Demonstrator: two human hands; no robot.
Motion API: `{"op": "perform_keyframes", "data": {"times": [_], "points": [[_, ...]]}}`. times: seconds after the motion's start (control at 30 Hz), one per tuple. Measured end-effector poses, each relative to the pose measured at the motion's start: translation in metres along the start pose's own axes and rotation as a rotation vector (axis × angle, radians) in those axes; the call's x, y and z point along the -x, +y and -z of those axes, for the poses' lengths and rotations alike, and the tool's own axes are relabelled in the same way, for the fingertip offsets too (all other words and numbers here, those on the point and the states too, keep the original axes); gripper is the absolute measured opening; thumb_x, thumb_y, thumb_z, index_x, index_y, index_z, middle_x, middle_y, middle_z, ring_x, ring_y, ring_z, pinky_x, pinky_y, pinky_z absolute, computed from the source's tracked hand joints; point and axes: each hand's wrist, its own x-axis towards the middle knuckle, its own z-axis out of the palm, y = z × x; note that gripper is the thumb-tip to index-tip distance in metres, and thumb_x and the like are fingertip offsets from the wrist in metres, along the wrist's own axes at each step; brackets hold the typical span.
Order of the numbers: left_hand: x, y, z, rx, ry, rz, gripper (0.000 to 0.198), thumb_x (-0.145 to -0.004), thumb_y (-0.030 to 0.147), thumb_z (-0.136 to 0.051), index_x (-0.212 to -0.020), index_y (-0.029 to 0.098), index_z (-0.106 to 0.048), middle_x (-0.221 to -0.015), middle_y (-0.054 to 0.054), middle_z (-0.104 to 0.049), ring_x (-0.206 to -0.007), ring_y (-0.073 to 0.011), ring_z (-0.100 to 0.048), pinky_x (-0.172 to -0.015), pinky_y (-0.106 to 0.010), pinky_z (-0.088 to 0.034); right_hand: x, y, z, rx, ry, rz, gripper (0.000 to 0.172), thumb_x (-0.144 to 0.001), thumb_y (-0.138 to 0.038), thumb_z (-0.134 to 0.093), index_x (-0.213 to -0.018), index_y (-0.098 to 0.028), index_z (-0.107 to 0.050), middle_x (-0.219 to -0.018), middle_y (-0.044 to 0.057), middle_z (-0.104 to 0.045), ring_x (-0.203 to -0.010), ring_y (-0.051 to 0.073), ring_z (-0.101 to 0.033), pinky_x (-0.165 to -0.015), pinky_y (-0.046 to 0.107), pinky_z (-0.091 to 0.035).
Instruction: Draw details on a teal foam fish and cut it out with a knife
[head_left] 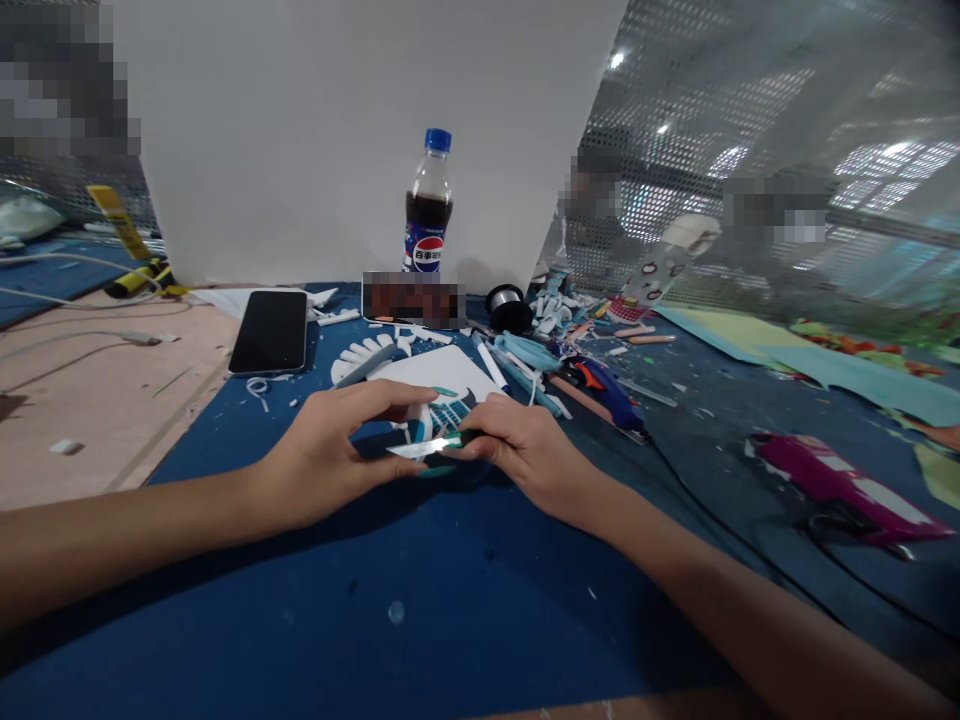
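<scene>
My left hand (319, 450) curls its thumb and fingers around a small white piece with a teal grid pattern (448, 414). What exactly the piece is, I cannot make out. Between the thumb and fingers of my right hand (536, 445) is a knife (420, 447), its bright blade pointing left across the near side of the piece. Most of its handle is hidden in my grip. Whether the edge touches the piece is unclear. Just behind both hands lies a white sheet (442, 368) on the blue table surface (420, 600).
A black phone (268, 332) lies to the left. Behind stand a cola bottle (428, 215) and a wire spool (509, 308). White scraps (559, 312) clutter the back. On the right are a blue glue gun (611, 395) and a magenta tool (847, 485), both with black cords.
</scene>
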Motion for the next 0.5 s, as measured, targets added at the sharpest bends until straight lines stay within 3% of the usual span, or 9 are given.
{"op": "perform_keyframes", "data": {"times": [0.2, 0.5], "points": [[0.0013, -0.0008, 0.0003, -0.004, -0.001, -0.03, 0.043, -0.086, 0.037, -0.069, -0.127, 0.029, -0.059, -0.115, -0.006, -0.069, -0.103, -0.0256, -0.067, -0.082, -0.037, -0.06, 0.0003, -0.0011, -0.0006, 0.012, 0.02, -0.002, 0.056, -0.1, -0.056, -0.026, -0.08, -0.017, -0.06, -0.07, 0.004, -0.058, -0.067, 0.016, -0.051, -0.06, 0.027, -0.036], [-0.0018, 0.0042, 0.0015, -0.004, -0.02, -0.046, 0.035, -0.088, 0.035, -0.068, -0.121, 0.026, -0.06, -0.113, -0.007, -0.07, -0.098, -0.0239, -0.068, -0.081, -0.038, -0.059, 0.0005, 0.0003, -0.0004, 0.015, 0.019, -0.032, 0.057, -0.099, -0.059, -0.025, -0.079, -0.018, -0.059, -0.07, 0.003, -0.057, -0.067, 0.016, -0.05, -0.064, 0.028, -0.039]]}}
